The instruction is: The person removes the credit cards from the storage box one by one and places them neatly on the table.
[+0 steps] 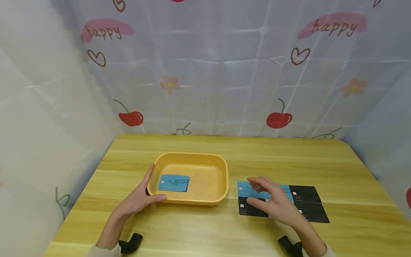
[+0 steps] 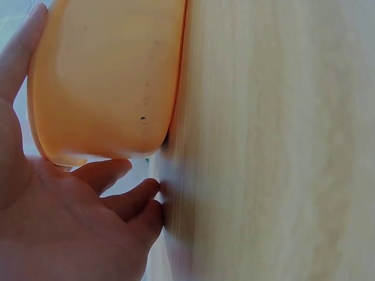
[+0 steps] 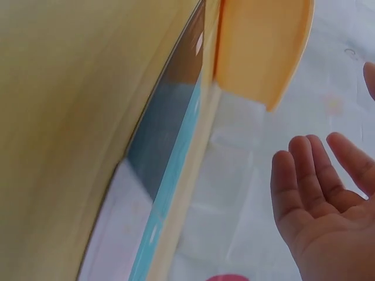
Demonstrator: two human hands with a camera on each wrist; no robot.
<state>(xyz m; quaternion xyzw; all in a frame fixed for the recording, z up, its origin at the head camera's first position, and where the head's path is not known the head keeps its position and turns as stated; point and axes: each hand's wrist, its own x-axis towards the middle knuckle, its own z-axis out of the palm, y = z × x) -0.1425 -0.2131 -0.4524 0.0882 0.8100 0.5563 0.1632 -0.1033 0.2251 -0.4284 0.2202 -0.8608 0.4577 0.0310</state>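
Observation:
My left hand (image 1: 138,199) holds the left end of a yellow plastic basin (image 1: 207,178), its thumb over the near rim and its fingers along the outside wall. Inside the basin, at the left, lie blue VIP cards (image 1: 173,183), slightly overlapped. Over cards laid in two rows on the table hovers my right hand (image 1: 278,203), fingers spread in a loose curve with nothing between them. Blue cards (image 1: 243,192) form the far row's left part; a black card (image 1: 251,210) lies nearer. The right wrist view also shows a pale card (image 3: 117,225), mostly hidden by the hand in the head view.
Two more black cards (image 1: 306,193) lie at the right end of the rows. The wooden table (image 1: 192,230) is enclosed at the back and sides by printed white curtains (image 1: 221,85). Black wrist mounts (image 1: 131,244) sit at both sleeves.

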